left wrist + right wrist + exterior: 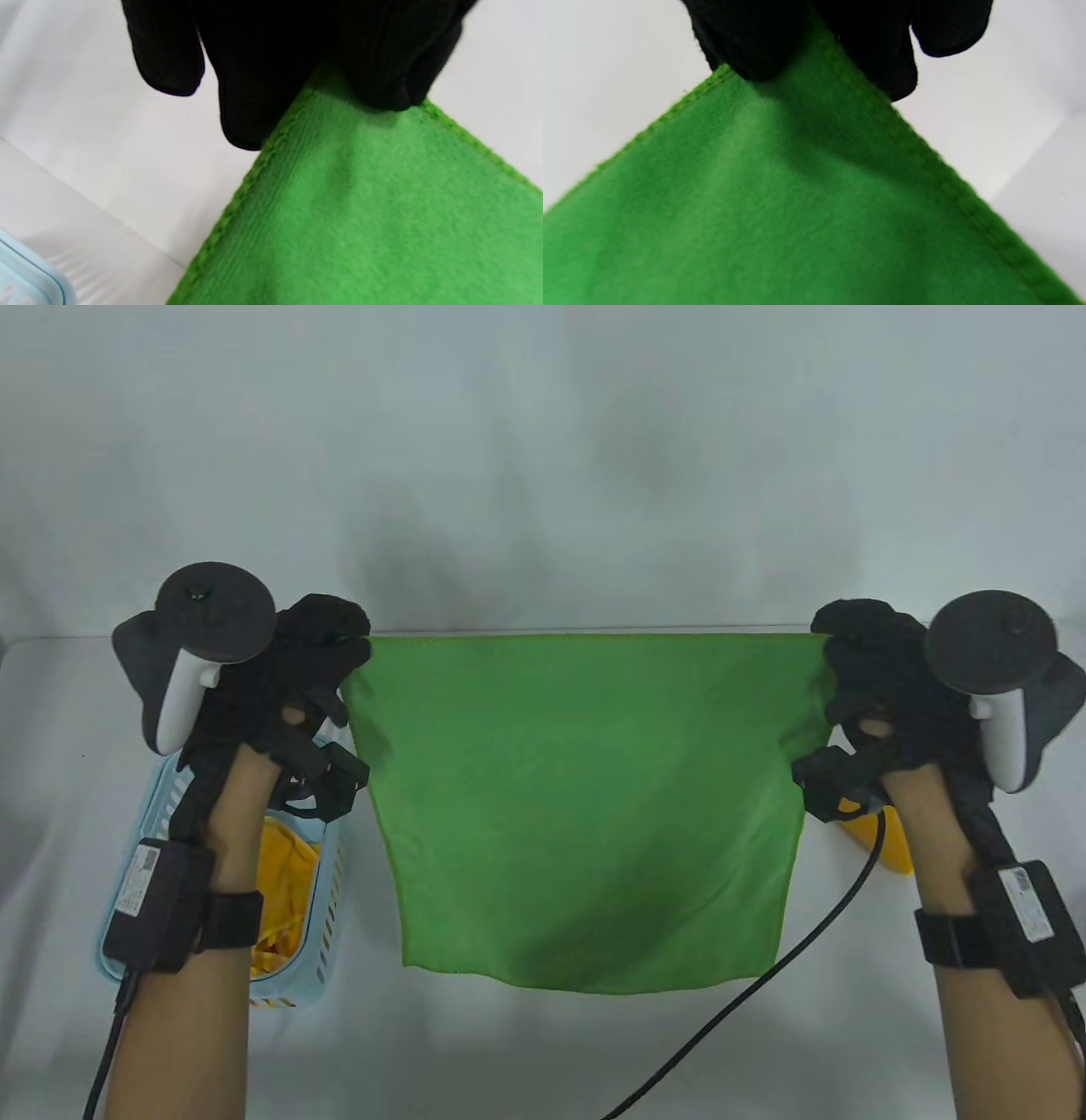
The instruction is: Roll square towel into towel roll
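Left hand (293, 678) pinches the top-left corner of the green square towel (585, 806). In the left wrist view its gloved fingers (263, 84) close over that corner, thumb side on the towel face (360, 212), hem stitching visible along both edges.

Towel is unrolled, stretched taut between the two hands, top edge straight and level from hand to hand. The sheet hangs down toward the camera, bottom edge slightly bowed, above the white table (543, 1052); I can't tell if the lower edge touches it.

Right hand (882, 687) pinches the top-right corner. The right wrist view shows fingers (755, 42) clamped on the corner, fabric (797, 220) pulling away from the grip in a shallow fold.

Trackers sit on the backs of both hands: left one (204, 636), right one (993, 661).

Below the left forearm: light-blue plastic basket (136, 899) with yellow cloth (284, 891) inside. Near the right wrist, a yellow object (887, 840) is partly hidden by the arm; can't identify it. Black cable (764, 976) runs from the right wrist across the table.

Labels: white stickers on the wrist units, left (140, 882) and right (1027, 903). Print too small to read. No other writing visible.
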`<state>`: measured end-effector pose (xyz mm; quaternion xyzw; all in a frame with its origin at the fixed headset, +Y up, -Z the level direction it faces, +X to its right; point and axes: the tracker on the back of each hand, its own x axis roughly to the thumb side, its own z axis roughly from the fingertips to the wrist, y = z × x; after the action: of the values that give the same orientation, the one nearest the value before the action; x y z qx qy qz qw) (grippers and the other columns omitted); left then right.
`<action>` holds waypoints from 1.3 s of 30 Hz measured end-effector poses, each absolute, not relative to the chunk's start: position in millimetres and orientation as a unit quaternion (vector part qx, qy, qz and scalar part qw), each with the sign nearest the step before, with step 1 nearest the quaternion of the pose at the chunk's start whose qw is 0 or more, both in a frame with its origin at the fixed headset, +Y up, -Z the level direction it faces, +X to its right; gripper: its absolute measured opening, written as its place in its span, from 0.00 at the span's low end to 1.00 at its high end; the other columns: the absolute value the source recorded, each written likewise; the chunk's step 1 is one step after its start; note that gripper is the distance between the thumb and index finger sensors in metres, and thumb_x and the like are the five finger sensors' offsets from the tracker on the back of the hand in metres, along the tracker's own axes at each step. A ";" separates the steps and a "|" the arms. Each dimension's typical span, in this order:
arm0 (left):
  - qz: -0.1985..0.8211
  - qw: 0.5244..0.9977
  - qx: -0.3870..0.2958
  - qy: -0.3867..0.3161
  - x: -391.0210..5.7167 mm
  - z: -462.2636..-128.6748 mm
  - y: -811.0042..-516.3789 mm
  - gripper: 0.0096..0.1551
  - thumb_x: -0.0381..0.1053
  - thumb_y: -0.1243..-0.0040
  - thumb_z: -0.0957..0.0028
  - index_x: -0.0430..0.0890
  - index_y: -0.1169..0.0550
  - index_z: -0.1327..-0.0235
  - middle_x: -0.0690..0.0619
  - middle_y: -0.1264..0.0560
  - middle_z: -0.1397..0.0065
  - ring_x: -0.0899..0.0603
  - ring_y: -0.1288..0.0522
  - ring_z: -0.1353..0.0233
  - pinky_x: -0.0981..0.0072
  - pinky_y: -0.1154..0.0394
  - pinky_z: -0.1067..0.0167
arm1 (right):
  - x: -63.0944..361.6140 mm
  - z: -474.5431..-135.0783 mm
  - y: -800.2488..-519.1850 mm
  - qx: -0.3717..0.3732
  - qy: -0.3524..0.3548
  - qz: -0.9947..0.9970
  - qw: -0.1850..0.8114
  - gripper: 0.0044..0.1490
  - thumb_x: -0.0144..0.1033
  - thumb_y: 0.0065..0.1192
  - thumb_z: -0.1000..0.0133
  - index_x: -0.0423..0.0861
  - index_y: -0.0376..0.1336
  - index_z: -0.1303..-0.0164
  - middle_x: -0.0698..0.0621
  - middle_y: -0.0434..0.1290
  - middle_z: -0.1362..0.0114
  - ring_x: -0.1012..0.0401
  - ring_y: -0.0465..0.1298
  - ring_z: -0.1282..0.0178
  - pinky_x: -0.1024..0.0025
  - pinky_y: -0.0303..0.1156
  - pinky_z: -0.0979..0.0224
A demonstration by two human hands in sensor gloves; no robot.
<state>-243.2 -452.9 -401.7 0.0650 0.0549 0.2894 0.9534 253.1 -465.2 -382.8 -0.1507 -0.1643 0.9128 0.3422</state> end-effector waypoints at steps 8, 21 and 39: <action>0.380 0.920 0.081 0.062 -240.2 -426.8 -450.0 0.21 0.54 0.34 0.58 0.65 0.21 0.49 0.63 0.21 0.37 0.49 0.18 0.35 0.44 0.29 0.29 | 259.6 -415.8 -461.0 -0.199 -0.211 0.847 0.445 0.22 0.39 0.66 0.54 0.63 0.70 0.49 0.57 0.76 0.39 0.53 0.76 0.37 0.46 0.67 0.29; 0.337 0.940 0.017 0.044 -245.9 -397.1 -489.2 0.21 0.53 0.34 0.58 0.64 0.20 0.50 0.62 0.19 0.36 0.47 0.18 0.34 0.42 0.29 0.29 | 266.4 -394.9 -497.2 -0.165 -0.140 0.877 0.429 0.22 0.39 0.66 0.54 0.62 0.70 0.49 0.57 0.76 0.35 0.50 0.76 0.33 0.43 0.66 0.29; 0.251 0.963 -0.100 -0.011 -232.4 -335.8 -584.9 0.22 0.52 0.34 0.58 0.58 0.20 0.48 0.57 0.16 0.40 0.46 0.13 0.41 0.46 0.24 0.36 | 292.3 -315.7 -601.6 -0.068 0.019 0.912 0.403 0.22 0.38 0.65 0.54 0.60 0.70 0.49 0.55 0.81 0.44 0.51 0.80 0.41 0.44 0.69 0.32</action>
<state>-232.4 -584.9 -335.8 -0.1000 -0.0110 0.2506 0.9628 292.3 -601.6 -315.7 -0.0683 0.0186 0.9125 0.4029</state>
